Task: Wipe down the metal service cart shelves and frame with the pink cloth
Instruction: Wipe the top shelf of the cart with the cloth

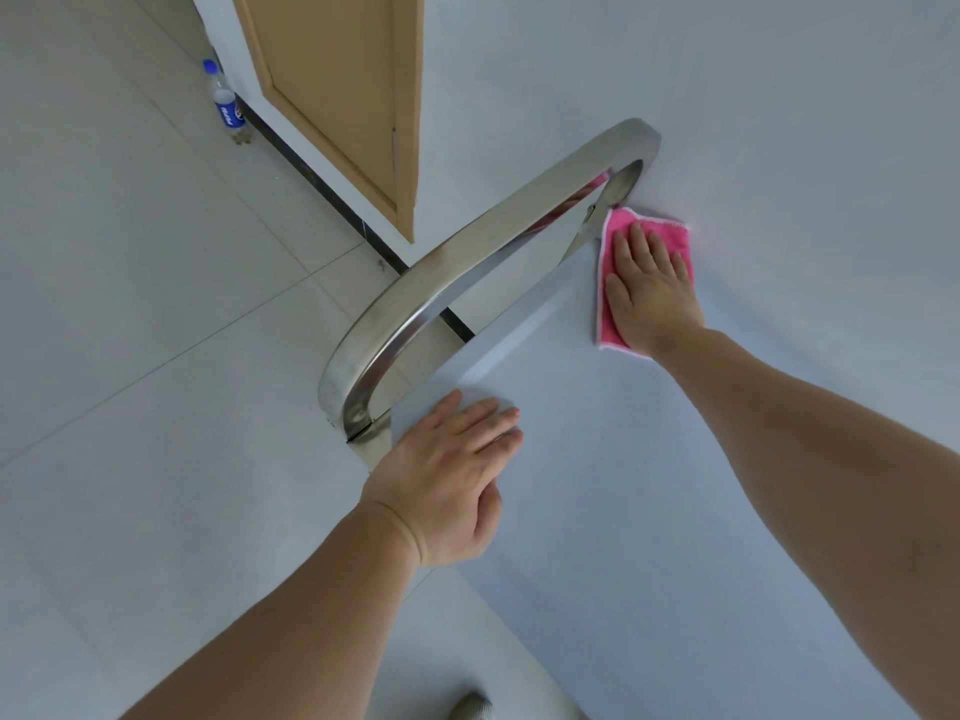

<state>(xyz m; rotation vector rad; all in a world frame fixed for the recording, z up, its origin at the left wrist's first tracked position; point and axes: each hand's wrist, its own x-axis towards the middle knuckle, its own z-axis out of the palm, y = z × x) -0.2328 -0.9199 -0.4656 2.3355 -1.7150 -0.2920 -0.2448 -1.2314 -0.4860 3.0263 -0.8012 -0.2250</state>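
Head view, looking down. Pink cloth (644, 283) spread flat on top shelf (675, 485) of the service cart, at the far corner just beside the foot of the handle bar (467, 252). Right hand (652, 288) pressing on it, palm down, fingers (636, 241) straight and slightly spread, pinching nothing. Left hand (452, 475) laid flat on the near corner of the same shelf, fingers straight and close together, holding nothing, touching the shelf just beside the handle's near post. Polished steel handle arching between the two corners; pink reflection visible on its inner face.

Judged step: wiping the shelf surface near the handle end. Lower shelves and frame not in view, so progress overall cannot be told.

To do well: keep palm pressure even, work in overlapping strokes from the corner outward, run cloth edge right into the joint at the handle foot. Keep the bracing hand firm so the cart does not roll. Wrap cloth round the handle afterwards.

Beyond: tiled floor (130, 304), wooden door (337, 96), plastic cola bottle (226, 103) standing by the skirting.
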